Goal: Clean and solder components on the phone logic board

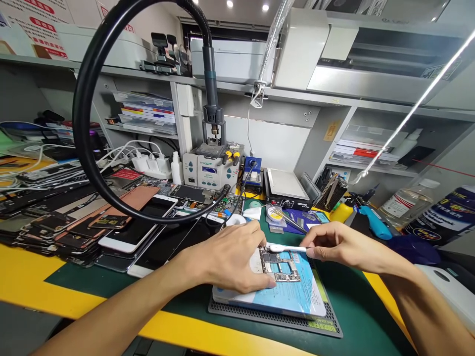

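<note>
A small circuit board (pixel 291 273) with cut-out openings lies on a blue and white box (pixel 308 296), which rests on a grey perforated mat (pixel 267 317). My left hand (pixel 232 257) holds the board at its left side, thumb at the lower left corner and bent fingers at the upper left. Between the thumb and fingers of my right hand (pixel 330 244) is a white swab (pixel 289 248). Its thick white tip touches or hovers just over the board's upper left part; which of the two cannot be made out.
Stacked phones and screens (pixel 74 217) fill the left. A thick black hose (pixel 83 99) loops overhead from a soldering station (pixel 210 168). Behind the box are a tape reel (pixel 274 213) and a flat heating plate (pixel 287 184). Bottles (pixel 406 200) stand at right.
</note>
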Action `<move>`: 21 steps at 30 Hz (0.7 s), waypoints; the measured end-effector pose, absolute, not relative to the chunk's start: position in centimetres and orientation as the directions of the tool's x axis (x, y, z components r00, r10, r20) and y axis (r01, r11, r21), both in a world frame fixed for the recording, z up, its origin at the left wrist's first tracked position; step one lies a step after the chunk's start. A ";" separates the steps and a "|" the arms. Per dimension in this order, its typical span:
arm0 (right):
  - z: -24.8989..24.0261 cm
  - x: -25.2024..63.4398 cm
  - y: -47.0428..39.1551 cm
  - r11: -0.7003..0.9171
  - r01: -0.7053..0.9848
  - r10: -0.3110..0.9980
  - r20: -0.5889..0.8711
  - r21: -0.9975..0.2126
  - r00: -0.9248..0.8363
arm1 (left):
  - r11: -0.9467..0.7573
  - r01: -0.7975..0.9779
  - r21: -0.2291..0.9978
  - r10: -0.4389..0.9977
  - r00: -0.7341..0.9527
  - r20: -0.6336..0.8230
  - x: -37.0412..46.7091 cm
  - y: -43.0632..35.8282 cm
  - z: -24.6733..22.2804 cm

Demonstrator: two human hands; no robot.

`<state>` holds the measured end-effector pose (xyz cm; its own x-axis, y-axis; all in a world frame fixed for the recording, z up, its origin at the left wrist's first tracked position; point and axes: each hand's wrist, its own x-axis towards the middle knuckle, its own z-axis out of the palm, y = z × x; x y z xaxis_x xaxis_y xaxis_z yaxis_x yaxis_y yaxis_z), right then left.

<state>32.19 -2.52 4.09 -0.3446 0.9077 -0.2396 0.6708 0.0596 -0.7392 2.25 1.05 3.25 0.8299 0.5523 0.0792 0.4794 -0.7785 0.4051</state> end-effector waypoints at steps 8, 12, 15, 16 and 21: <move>3.9 32.1 -2.6 0.090 0.683 0.907 -0.223 -0.725 -0.356 | -0.771 0.478 0.422 0.555 0.828 0.076 2.2 1.1 3.3; 3.8 31.9 -2.5 0.098 0.678 0.908 -0.213 -0.728 -0.361 | -0.768 0.476 0.428 0.558 0.826 0.082 2.2 1.2 3.1; 3.6 31.8 -2.4 0.104 0.672 0.912 -0.199 -0.734 -0.358 | -0.767 0.475 0.431 0.559 0.824 0.086 2.2 1.2 3.0; 3.5 31.8 -2.4 0.106 0.669 0.914 -0.193 -0.735 -0.357 | -0.767 0.475 0.431 0.560 0.824 0.087 2.2 1.2 3.0; 3.2 31.6 -2.3 0.118 0.672 0.926 -0.163 -0.731 -0.340 | -0.760 0.482 0.436 0.565 0.821 0.078 2.2 1.2 3.1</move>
<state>31.59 -2.34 3.21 -0.3405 0.9260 -0.1630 0.6717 0.1182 -0.7313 2.21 1.16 3.12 0.8214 0.5650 0.0777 0.4818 -0.7603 0.4356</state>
